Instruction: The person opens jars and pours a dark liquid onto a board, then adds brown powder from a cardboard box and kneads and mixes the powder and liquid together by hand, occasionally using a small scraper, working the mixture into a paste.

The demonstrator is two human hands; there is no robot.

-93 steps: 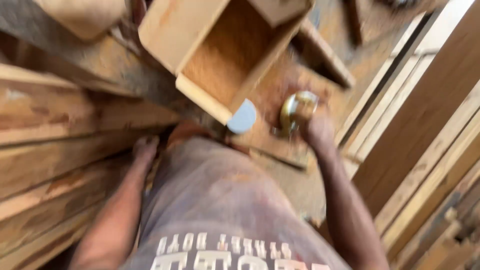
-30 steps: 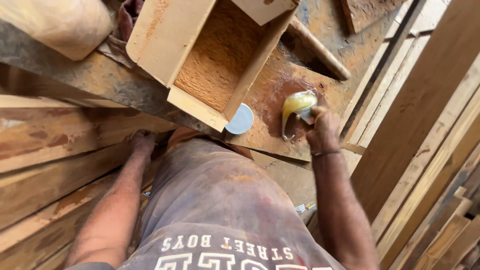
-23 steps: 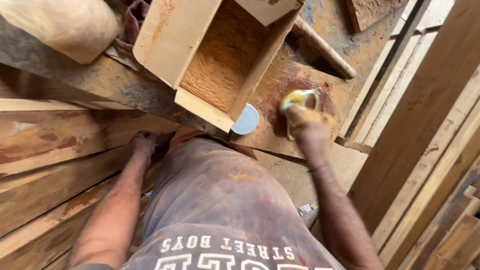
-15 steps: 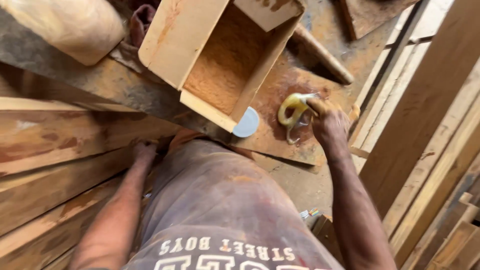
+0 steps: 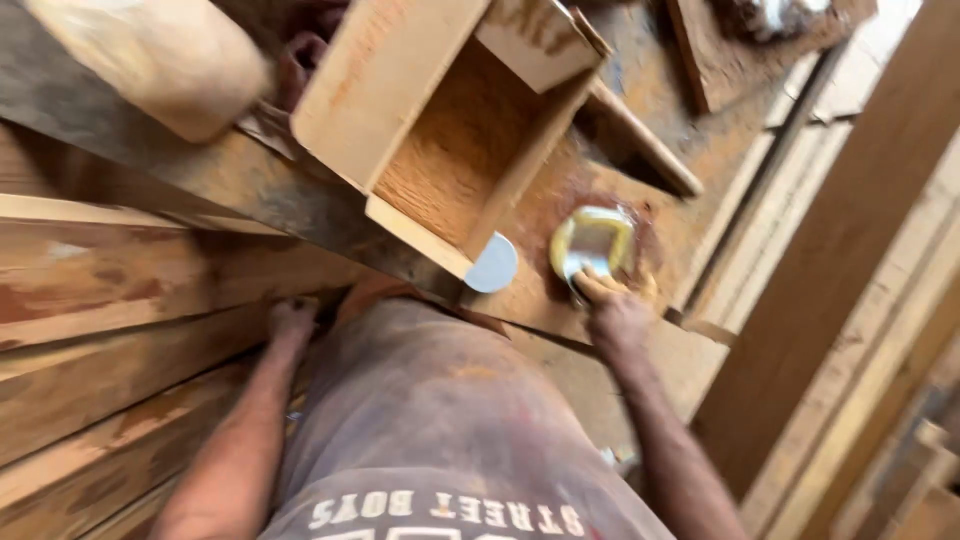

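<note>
My right hand (image 5: 617, 318) has its fingers (image 5: 596, 287) touching the near rim of the yellow glue tin (image 5: 592, 247) just ahead, grip unclear, while my left hand (image 5: 291, 320) rests far off on planks (image 5: 120, 290).

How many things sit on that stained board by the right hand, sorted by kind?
Open wooden box: 1
Yellow-rimmed tin, touched by the right hand: 1
Pale round lid: 1
Total: 3
The left hand rests on the stacked planks.
</note>
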